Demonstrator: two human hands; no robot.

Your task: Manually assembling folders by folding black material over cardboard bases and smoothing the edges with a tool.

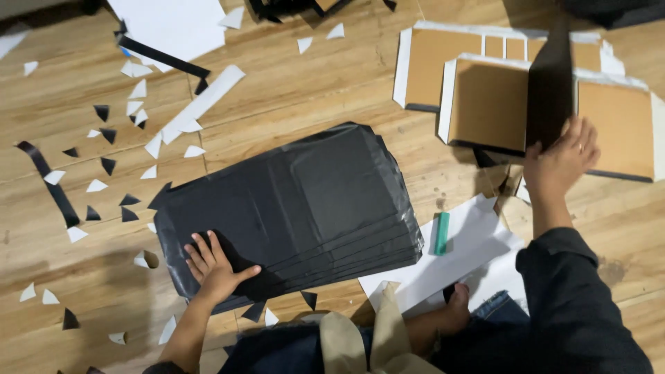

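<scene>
Down by my knees, my left hand [216,269] lies flat with its fingers spread on the near-left corner of a stack of black sheets [291,208]; that grip is released, pressing and not closing on anything. The stack lies fanned on the wooden floor [291,97], straight in front of me, its lower edges stepped one past the next. Just right of it, white paper sheets [471,242] lie overlapping, and a small green tool [441,233] rests on them close to the stack's right edge. Little white and black triangular offcuts [111,166] are scattered over the floor to the left, with a black strip [50,183] among them and a long white strip [197,107] further up.

Farther out on the right, my right hand [561,161] grasps the lower end of a black sheet [551,86], holding it upright over the brown cardboard panels with white borders [488,104]. Those panels lie side by side and partly overlapping. At the far left, a large white sheet [170,28] lies with a black strip across its corner.
</scene>
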